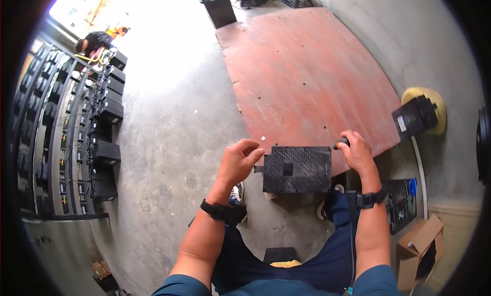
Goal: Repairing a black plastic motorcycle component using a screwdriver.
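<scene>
A black rectangular casing [307,170] with a ribbed top and a square recess lies at the near edge of a red board [307,55], between my hands. My left hand [239,160] is just off the casing's left side, its fingers curled toward the thumb; whatever they hold, if anything, is too small or hidden to make out. My right hand [356,150] grips a dark cylindrical tool [341,141] above the casing's right corner. Black straps circle both my forearms.
Another black unit [413,117] rests on yellow padding [434,99] at right. An open cardboard box [409,260] sits lower right. Along the left runs a metal rack [46,137] with black boxes [107,152]; people [94,42] bend near its far end. More black boxes [220,9] stand beyond the board.
</scene>
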### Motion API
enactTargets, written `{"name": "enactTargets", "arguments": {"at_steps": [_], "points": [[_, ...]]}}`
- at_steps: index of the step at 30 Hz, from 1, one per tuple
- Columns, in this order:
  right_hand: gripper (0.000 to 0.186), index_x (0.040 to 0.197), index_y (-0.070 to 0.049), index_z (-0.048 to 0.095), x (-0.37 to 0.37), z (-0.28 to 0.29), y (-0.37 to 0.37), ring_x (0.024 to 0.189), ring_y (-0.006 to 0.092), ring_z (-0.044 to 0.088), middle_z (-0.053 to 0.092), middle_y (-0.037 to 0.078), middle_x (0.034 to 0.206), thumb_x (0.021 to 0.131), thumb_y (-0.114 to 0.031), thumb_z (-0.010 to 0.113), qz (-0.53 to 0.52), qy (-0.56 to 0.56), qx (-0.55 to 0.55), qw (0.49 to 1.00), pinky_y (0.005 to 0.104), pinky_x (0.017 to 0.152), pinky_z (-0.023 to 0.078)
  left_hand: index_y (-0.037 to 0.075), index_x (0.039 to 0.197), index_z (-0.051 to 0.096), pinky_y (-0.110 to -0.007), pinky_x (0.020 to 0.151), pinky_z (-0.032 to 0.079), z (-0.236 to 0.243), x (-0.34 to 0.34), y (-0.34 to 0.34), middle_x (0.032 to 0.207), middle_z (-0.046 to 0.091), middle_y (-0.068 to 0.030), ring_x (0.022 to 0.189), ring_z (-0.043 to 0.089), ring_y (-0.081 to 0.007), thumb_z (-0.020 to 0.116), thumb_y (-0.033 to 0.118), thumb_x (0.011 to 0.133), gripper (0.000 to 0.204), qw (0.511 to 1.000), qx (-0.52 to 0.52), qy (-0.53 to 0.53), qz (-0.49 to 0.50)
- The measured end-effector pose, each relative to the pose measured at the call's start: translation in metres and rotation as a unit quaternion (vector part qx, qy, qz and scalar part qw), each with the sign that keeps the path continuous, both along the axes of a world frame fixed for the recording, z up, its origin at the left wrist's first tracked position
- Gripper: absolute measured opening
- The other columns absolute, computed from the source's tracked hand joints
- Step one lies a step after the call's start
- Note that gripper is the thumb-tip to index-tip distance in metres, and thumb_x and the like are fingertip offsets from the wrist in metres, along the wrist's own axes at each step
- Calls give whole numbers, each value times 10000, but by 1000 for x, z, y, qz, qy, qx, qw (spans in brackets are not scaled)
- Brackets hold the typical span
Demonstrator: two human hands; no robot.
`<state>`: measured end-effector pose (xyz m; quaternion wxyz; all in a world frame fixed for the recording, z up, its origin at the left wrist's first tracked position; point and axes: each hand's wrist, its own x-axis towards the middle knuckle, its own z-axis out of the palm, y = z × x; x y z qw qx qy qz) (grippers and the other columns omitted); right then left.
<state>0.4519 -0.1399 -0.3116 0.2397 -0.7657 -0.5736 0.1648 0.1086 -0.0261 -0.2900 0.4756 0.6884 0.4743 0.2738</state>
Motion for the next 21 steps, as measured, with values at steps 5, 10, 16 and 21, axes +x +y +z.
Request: {"name": "enactTargets", "arguments": {"at_steps": [5, 10, 16, 21], "points": [[293, 1149, -110, 623, -7, 2, 12, 1021, 438, 638, 649, 193, 1120, 916, -285, 658, -76, -42, -80, 993, 516, 856, 507, -15, 1003, 712, -280, 702, 532, 10, 2, -4, 842, 721, -63, 778, 645, -103, 763, 165, 897, 215, 1000, 3, 20, -6], [426, 1270, -90, 507, -14, -21, 16, 1098, 445, 597, 607, 207, 1171, 902, -255, 645, -31, -25, -43, 998, 530, 897, 488, -17, 1031, 709, -298, 691, 540, 5, 8, -7, 822, 723, -92, 755, 667, -132, 749, 203, 909, 254, 999, 2, 43, -29], [407, 1234, -74, 503, -16, -13, 14, 1108, 441, 593, 613, 205, 1166, 888, -217, 661, -36, -21, -56, 998, 527, 900, 485, -19, 1044, 700, -310, 696, 541, 6, 12, -10, 841, 722, -103, 763, 668, -144, 743, 216, 912, 273, 998, 1, 51, -44], [367, 1122, -66, 543, -22, -17, 16, 1030, 449, 628, 638, 236, 1084, 875, -284, 704, -54, -78, -61, 994, 527, 837, 499, -10, 1051, 699, -329, 734, 544, 2, 11, -8, 870, 724, -122, 800, 681, -171, 745, 221, 903, 279, 997, 5, 58, -52]]}}
